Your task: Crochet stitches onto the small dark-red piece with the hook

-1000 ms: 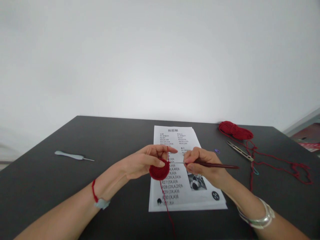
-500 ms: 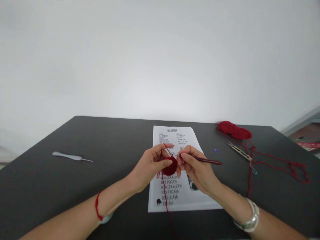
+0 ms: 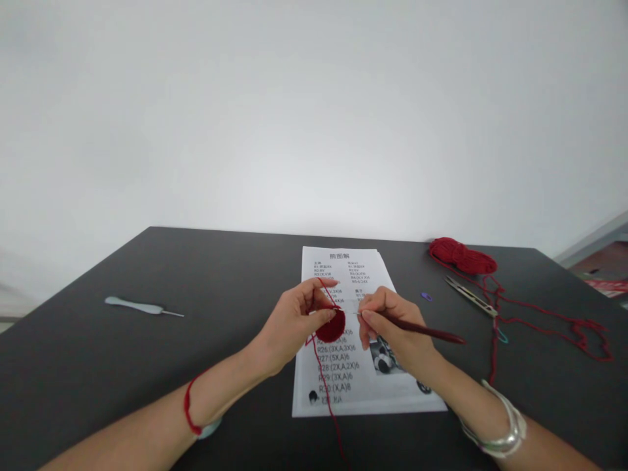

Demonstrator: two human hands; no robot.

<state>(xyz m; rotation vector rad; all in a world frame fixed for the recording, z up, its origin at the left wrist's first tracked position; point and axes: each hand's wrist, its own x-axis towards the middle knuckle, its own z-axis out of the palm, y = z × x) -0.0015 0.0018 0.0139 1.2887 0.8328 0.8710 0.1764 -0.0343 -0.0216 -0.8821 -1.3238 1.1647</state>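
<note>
My left hand (image 3: 304, 314) pinches a small round piece of dark red crochet (image 3: 331, 328) between thumb and fingers, its index finger stretched out with a strand of red yarn (image 3: 322, 286) running over it. In my right hand (image 3: 390, 322) is a crochet hook (image 3: 426, 330) with a dark reddish-brown handle, held like a pen. The hook's thin metal shaft reaches left to the upper edge of the crochet piece; its tip is too small to make out. A loose red strand hangs from the piece toward the table's front edge. Both hands are above a printed sheet (image 3: 333, 386).
On the black table (image 3: 235, 268), a grey-handled crochet hook (image 3: 140, 305) lies at left. To the right are a red yarn skein (image 3: 461, 256), thread snips (image 3: 471, 296), a purple stitch marker (image 3: 426, 297) and a loose tangle of red yarn (image 3: 589, 337). A white wall (image 3: 314, 131) stands behind.
My right hand has moved slightly right, away from the crochet piece, and the hook's handle end has shifted right and down. My left hand has stayed nearly in place, still gripping the piece.
</note>
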